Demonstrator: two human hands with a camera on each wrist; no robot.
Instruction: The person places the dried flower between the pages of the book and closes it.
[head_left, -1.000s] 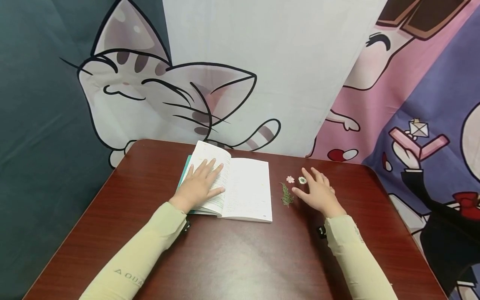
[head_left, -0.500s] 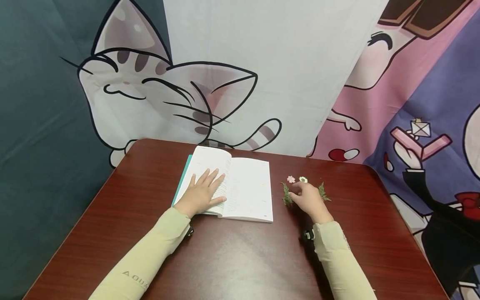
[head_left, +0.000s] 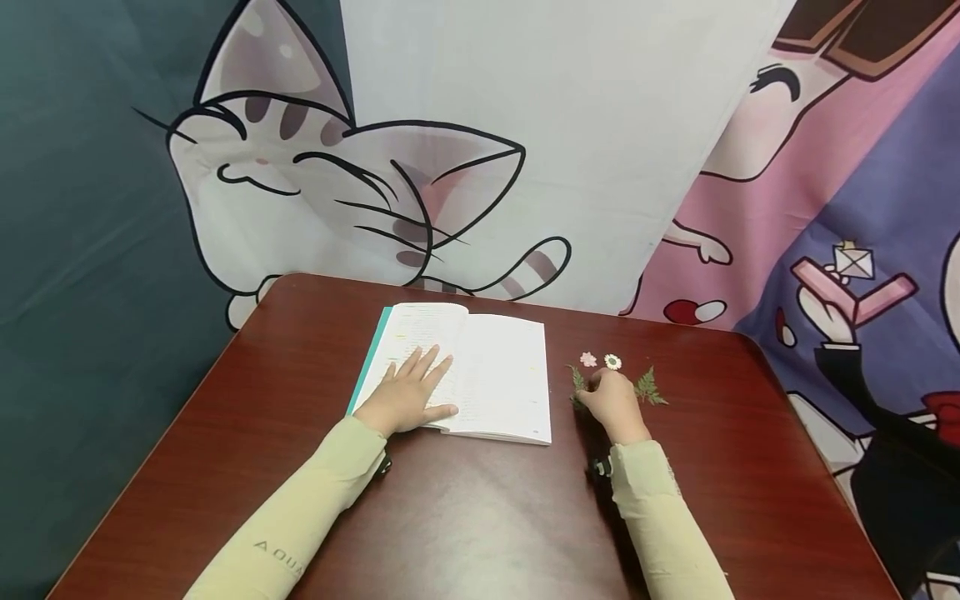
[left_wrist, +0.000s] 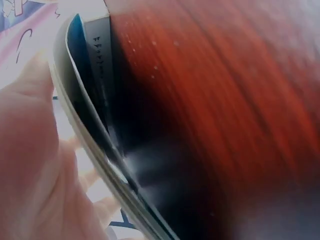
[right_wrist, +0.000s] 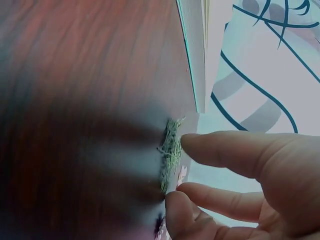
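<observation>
An open book (head_left: 504, 375) lies on the table, and my left hand (head_left: 405, 398) rests on its left page with fingers straight and spread. To the right of the book, my right hand (head_left: 617, 406) is low over a green pressed fern leaf (head_left: 577, 379). In the right wrist view the thumb is at this leaf (right_wrist: 172, 150), with bent fingers beside it and a gap between thumb and fingers. Just beyond that hand lie a pink dried flower (head_left: 588, 359) and a white dried flower (head_left: 612, 362). A second fern leaf (head_left: 649, 387) lies to its right.
The dark red wooden table (head_left: 480, 517) has rounded far corners. Behind it hangs a cloth backdrop (head_left: 600, 125) with cartoon figures. The book's teal cover (head_left: 369, 358) shows along its left edge.
My right hand has moved left and down to the left fern leaf, its fingers bending and uncovering the right leaf. Under my left hand the book's left page has gone down flatter.
</observation>
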